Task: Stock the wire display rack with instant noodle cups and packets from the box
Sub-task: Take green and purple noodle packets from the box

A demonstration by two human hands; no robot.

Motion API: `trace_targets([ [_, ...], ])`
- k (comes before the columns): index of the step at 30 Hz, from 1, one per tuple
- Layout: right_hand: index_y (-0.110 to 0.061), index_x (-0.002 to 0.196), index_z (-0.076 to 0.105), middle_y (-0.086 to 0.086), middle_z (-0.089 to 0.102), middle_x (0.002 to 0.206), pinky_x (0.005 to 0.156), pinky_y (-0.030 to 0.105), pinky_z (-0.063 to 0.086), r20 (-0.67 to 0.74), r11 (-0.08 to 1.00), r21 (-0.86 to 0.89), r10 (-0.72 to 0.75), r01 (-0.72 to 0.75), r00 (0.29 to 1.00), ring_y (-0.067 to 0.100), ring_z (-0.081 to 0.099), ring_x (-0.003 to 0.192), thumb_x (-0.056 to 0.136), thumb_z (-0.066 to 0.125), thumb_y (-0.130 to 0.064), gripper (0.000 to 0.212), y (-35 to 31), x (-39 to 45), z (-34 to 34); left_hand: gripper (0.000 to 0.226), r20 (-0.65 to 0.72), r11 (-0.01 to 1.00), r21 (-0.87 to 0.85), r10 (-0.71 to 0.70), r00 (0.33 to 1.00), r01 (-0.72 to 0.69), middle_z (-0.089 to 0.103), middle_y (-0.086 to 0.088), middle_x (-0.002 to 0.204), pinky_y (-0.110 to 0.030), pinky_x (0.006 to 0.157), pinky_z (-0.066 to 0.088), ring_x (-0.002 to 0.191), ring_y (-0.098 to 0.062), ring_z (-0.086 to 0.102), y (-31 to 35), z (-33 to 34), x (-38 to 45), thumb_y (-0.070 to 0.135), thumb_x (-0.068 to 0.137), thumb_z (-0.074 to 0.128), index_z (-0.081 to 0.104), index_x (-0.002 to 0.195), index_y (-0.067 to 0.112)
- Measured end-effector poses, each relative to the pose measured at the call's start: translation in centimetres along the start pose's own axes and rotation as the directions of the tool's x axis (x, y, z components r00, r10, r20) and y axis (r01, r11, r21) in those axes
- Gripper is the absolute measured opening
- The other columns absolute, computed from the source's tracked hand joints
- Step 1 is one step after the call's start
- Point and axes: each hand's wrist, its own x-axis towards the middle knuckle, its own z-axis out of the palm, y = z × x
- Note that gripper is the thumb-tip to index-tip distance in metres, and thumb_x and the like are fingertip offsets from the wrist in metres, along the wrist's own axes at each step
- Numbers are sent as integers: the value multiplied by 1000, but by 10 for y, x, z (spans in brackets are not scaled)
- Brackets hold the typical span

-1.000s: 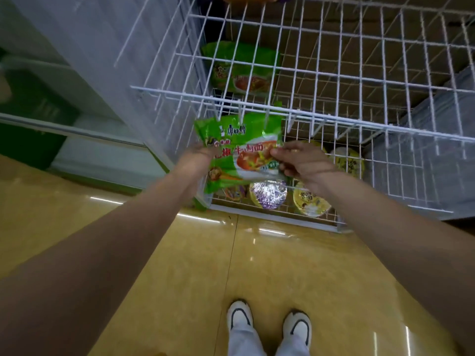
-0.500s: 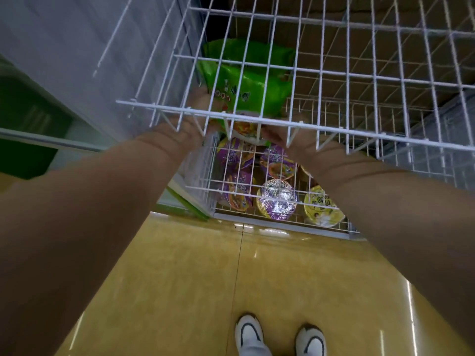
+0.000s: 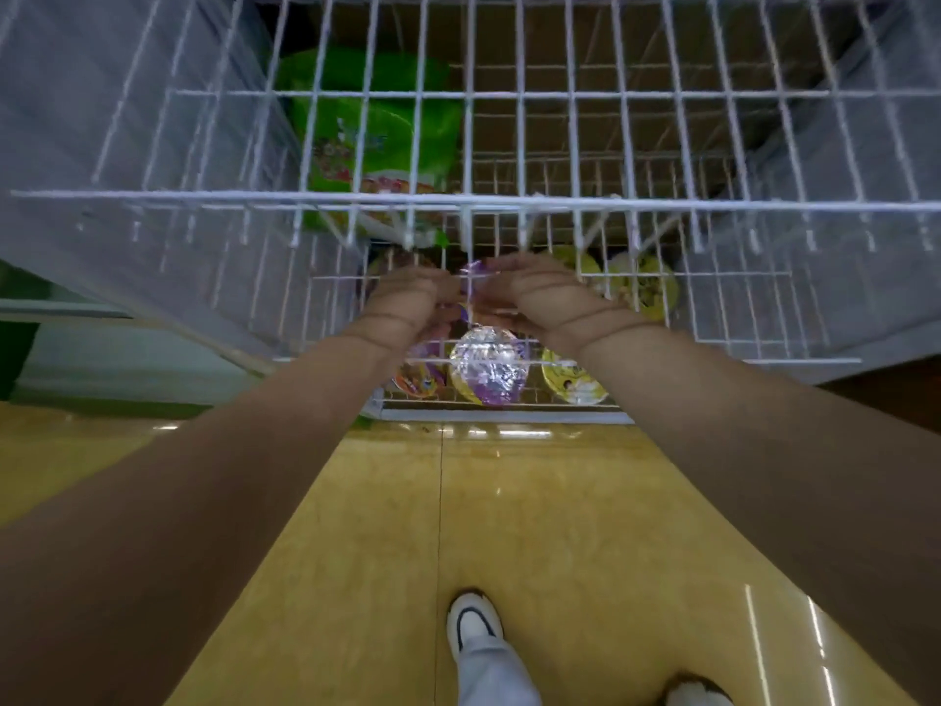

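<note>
My left hand (image 3: 410,303) and my right hand (image 3: 542,293) are close together under the upper shelf of the white wire rack (image 3: 509,201), over its lower shelf. Their curled fingers close from both sides on a purple noodle cup (image 3: 471,271), which they mostly hide; the picture is blurred there. Green noodle packets (image 3: 377,140) lie stacked at the left of the upper shelf. In the lower shelf stand a foil-lidded purple cup (image 3: 489,364), an orange-purple cup (image 3: 420,382) and yellow cups (image 3: 573,384), with another yellow cup (image 3: 644,293) further back.
The upper shelf's front rail juts out above my hands. Grey walls flank the rack on both sides. Glossy yellow floor tiles (image 3: 509,527) lie below, with my white shoes (image 3: 473,621) near the bottom edge. A green-and-white counter (image 3: 76,359) stands at left.
The green packet that both hands held has gone onto the upper shelf's stack. Both hands have let it go and dropped to the lower shelf, closing on a purple cup.
</note>
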Motion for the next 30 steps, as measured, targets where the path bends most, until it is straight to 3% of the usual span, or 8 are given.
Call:
trace_targets([
  [3,-13,67,52,9,56,68,54,22,51,-21,998,-26,48,-48,999,15,53,60,85,59,8,28,15,-27,-35,14,60,995,98,0,998,-6,65,4,61,-14,48,46,53,-6,61,-14,38,-15,7,89,58,61,81,18],
  [6,-6,66,54,14,59,72,60,23,55,-31,997,27,72,-71,997,17,57,58,85,59,10,25,31,-51,-78,12,71,986,166,20,997,-32,66,-1,68,-14,48,46,47,-5,62,-25,80,-39,10,89,60,61,79,16],
  [8,-6,67,54,11,58,69,50,19,54,-38,994,65,87,-85,995,14,59,53,87,56,8,24,42,-72,-111,14,126,959,274,38,991,-71,65,-7,73,-15,44,44,49,-8,62,-34,111,-56,8,90,58,61,77,13],
  [12,-13,74,55,6,60,69,50,16,50,-72,986,114,128,-119,989,11,58,55,92,55,-5,19,77,-118,-185,15,248,878,457,25,969,-139,63,-1,59,-14,43,43,42,-2,58,-54,187,-90,8,92,53,60,79,10],
  [15,-15,73,54,6,59,69,49,14,47,-133,981,141,155,-136,979,9,56,55,92,54,-5,21,106,-152,-244,16,337,814,553,-26,941,-176,62,-4,69,-15,47,44,54,-9,61,-70,251,-113,11,94,51,58,79,12],
  [22,-15,77,53,8,60,78,59,20,47,-274,952,282,201,-121,940,13,57,62,92,52,-3,19,150,-236,-393,5,447,732,630,-71,892,-258,60,-1,76,-12,45,44,61,-10,58,-101,410,-172,14,95,52,56,95,11],
  [26,-13,79,55,5,59,74,56,18,47,-385,930,362,206,-58,900,12,58,61,92,52,-2,17,170,-290,-477,3,500,704,649,-108,859,-289,62,-3,85,-20,59,49,66,-12,61,-117,502,-209,13,94,52,55,94,14],
  [30,-14,78,53,4,58,74,55,18,46,-473,901,434,230,-3,851,12,57,60,92,50,-1,19,189,-340,-543,4,591,655,659,-145,793,-371,63,-4,90,-22,60,50,69,-13,62,-130,581,-248,13,93,52,55,96,14],
])
